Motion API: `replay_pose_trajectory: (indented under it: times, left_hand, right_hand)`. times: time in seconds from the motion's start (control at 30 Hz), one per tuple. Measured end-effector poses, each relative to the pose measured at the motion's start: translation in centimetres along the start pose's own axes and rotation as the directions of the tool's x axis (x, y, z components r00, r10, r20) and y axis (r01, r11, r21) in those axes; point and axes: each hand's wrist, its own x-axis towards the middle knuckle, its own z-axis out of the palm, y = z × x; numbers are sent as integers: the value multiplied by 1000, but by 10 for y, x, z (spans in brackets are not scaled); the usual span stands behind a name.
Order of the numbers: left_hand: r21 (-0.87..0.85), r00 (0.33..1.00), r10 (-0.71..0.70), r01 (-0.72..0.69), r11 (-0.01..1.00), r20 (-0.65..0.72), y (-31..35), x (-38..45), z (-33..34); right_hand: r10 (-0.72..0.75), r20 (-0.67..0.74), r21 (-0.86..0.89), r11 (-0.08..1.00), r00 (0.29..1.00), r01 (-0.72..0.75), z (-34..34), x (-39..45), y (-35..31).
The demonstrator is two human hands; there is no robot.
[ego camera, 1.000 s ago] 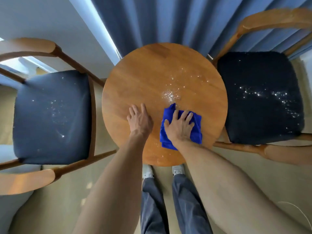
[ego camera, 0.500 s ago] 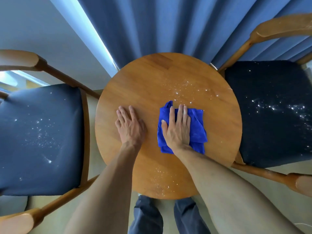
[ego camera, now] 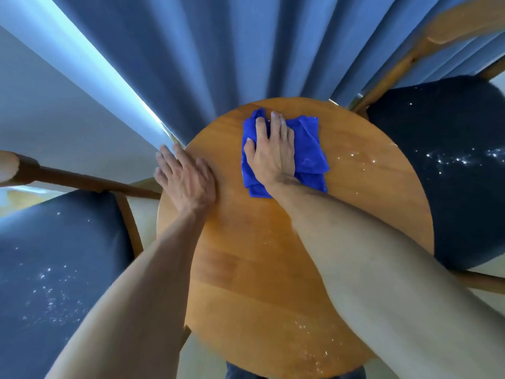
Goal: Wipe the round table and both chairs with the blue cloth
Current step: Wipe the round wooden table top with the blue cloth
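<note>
The round wooden table (ego camera: 259,269) fills the middle of the head view. My right hand (ego camera: 273,151) presses flat on the folded blue cloth (ego camera: 308,149) near the table's far edge. My left hand (ego camera: 188,179) lies flat with fingers apart on the table's left rim and holds nothing. White crumbs lie on the table to the right of the cloth and near the front edge. The left chair (ego camera: 54,269) and the right chair (ego camera: 451,173) both have dark seats speckled with white crumbs.
Blue curtains (ego camera: 218,50) hang directly behind the table. A pale wall (ego camera: 41,105) stands at the far left. Wooden armrests of both chairs sit close against the table's sides. Pale floor shows beneath.
My right hand has pushed the cloth from the table's middle to its far edge, over the crumb patch. My left hand slid outward to the left rim. The camera leaned forward.
</note>
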Motion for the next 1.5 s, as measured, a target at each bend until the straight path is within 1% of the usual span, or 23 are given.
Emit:
replay_pose_trajectory:
  times: [0.1,0.17,0.33,0.43,0.53,0.57,0.67,0.77,0.87,1.0,1.1,1.17,1.27,1.33,1.4,1.5]
  left_hand:
    - [-11,991,134,-134,991,4,27,5,7]
    - [-32,981,190,-189,981,28,47,3,13]
    - [-49,968,247,-244,969,51,84,-6,26]
    - [-45,957,281,-279,959,71,100,-21,35]
    - [-21,951,298,-297,955,80,111,-37,44]
    - [-1,955,286,-287,958,75,110,-39,46]
    - [12,970,232,-234,972,77,127,-50,51]
    - [4,960,266,-267,964,91,152,-63,54]
    - [16,947,300,-303,953,113,170,-73,55]
    - [16,964,235,-239,971,120,171,-72,50]
    - [16,991,110,-111,994,78,145,-54,43]
    - [19,999,34,-34,999,25,118,-39,33]
    - [37,999,-42,43,998,-18,80,-17,21]
    - [31,990,-139,140,990,-26,60,-7,15]
    - [26,974,-226,227,974,-26,44,-3,11]
    - [8,960,-279,280,960,-36,16,4,9]
  right_hand:
    - [-50,-46,11,999,998,51,1,9,3]
    - [-53,-74,32,998,996,55,-2,17,17]
    - [65,-123,13,998,990,-64,-1,40,70]
    - [45,-147,-31,998,988,-50,-5,45,112]
    - [16,-85,-75,997,996,-23,-14,39,143]
    - [41,-66,-66,997,997,-46,-15,35,145]
    - [174,-19,-45,984,985,-175,-23,17,159]
    - [311,48,-45,950,949,-309,-30,8,166]
    - [424,55,-53,905,904,-421,-35,-4,176]
    - [473,10,-1,881,881,-473,-38,-13,193]
    - [449,-42,-45,892,893,-450,-34,-4,196]
    - [390,-53,-67,917,919,-393,-30,9,192]
    - [271,-31,-44,961,962,-272,-23,39,173]
    - [198,-22,-10,980,980,-198,-17,63,147]
    - [135,31,26,990,990,-136,-13,84,116]
    - [-11,111,75,997,994,3,-4,104,59]
